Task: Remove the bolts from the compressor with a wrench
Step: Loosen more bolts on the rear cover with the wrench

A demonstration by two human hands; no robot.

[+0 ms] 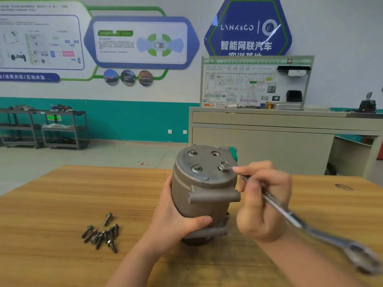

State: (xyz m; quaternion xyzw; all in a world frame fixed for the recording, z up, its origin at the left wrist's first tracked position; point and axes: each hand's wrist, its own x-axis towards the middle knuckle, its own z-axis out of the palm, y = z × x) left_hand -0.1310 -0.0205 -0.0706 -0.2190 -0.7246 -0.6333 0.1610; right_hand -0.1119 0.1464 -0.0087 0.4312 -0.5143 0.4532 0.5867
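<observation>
I see loose bolts (103,235) lying toward the table's (51,193) left edge. My left hand (176,220) grips the upright compressor (204,189) mid-table, while my right hand (263,199) holds the wrench (290,218), its end on a top bolt (224,165).

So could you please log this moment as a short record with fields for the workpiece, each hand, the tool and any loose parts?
workpiece: grey cast-metal compressor, upright on the wooden table
top face: three bolts seated, one open hole
left hand: grips the compressor body
right hand: holds the long steel wrench
wrench head: on the right-hand bolt
loose parts: pile of removed dark flanged bolts, left of the compressor
</observation>
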